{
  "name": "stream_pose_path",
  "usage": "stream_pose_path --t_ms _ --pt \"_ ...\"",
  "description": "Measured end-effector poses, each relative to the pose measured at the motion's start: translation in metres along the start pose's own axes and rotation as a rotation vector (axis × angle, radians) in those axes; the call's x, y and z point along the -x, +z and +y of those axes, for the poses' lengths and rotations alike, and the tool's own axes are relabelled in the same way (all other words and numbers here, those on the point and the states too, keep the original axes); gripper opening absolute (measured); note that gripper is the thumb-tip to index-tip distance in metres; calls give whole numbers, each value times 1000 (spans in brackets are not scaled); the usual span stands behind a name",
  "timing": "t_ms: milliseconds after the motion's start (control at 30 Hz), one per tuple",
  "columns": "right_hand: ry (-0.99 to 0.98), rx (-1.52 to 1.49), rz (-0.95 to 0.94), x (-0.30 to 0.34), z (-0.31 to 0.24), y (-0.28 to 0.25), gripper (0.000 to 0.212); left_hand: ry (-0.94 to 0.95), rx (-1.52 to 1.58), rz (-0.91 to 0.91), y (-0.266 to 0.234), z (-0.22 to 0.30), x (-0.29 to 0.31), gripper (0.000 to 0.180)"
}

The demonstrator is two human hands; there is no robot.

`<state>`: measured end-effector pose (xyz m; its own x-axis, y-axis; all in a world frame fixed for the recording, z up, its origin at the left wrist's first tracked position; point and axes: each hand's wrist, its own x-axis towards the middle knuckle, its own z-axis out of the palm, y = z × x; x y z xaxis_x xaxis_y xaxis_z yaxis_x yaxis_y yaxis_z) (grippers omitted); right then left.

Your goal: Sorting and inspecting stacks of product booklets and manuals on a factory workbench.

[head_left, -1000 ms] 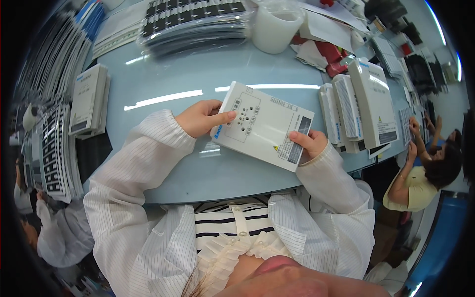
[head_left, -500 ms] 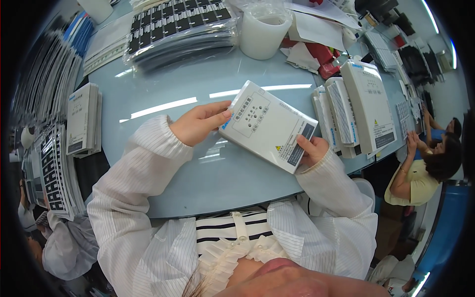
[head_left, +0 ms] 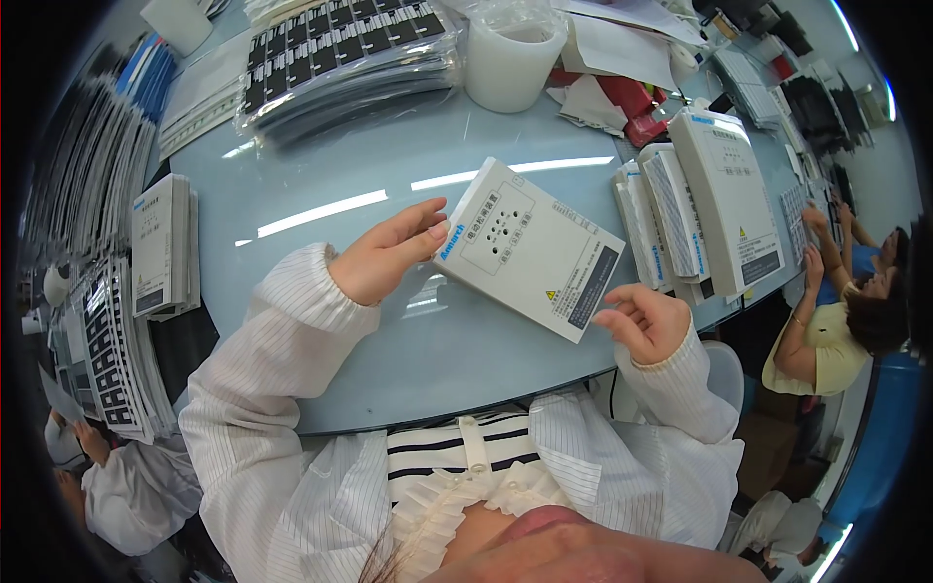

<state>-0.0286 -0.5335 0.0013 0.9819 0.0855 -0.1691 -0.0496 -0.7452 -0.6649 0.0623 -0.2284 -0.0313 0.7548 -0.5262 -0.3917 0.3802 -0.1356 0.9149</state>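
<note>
A white flat cover [head_left: 535, 257] with a cluster of small holes, a printed diagram and a yellow warning triangle lies tilted on the blue-grey table top in front of me. My left hand [head_left: 389, 255] is open beside its left edge, fingers stretched out and the thumb close to the corner; whether the tips touch it I cannot tell. Just off the cover's lower right corner is my right hand [head_left: 649, 325], its fingers loosely bent with nothing in them. Similar white covers [head_left: 727, 199] stand stacked at the right, and more [head_left: 160, 248] at the left edge.
At the back, a plastic-wrapped pile of black-and-white printed sheets [head_left: 345, 49] lies beside a white roll [head_left: 510, 63]. Red items [head_left: 637, 107] and papers sit behind the right stack. Piled sheets [head_left: 92, 180] flank the left side. Other people [head_left: 826, 330] work at the right and lower left.
My right hand has let go of the cover's lower right corner and drawn off to the right. My left hand has loosened at the left edge. The cover has hardly moved.
</note>
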Motion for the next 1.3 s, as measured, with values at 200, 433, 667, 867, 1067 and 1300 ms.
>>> stream_pose_path --t_ms 200,433,667,867,1067,1300 --pt "-685 145 157 -12 -26 6 23 74 -202 101 -9 6 -8 50" --pt "-978 243 462 -41 -4 27 25 420 -321 153 -56 61 -47 31" --pt "-998 -23 659 -54 12 29 21 590 -753 604 -106 140 -108 26" --pt "-959 -121 613 -54 19 28 23 793 -1232 832 -148 160 -183 31" --pt "-988 -130 527 -54 21 28 24 847 -1499 887 -192 193 -251 57" --pt "-913 -201 456 -54 19 27 22 523 -1768 788 -209 214 -288 52"
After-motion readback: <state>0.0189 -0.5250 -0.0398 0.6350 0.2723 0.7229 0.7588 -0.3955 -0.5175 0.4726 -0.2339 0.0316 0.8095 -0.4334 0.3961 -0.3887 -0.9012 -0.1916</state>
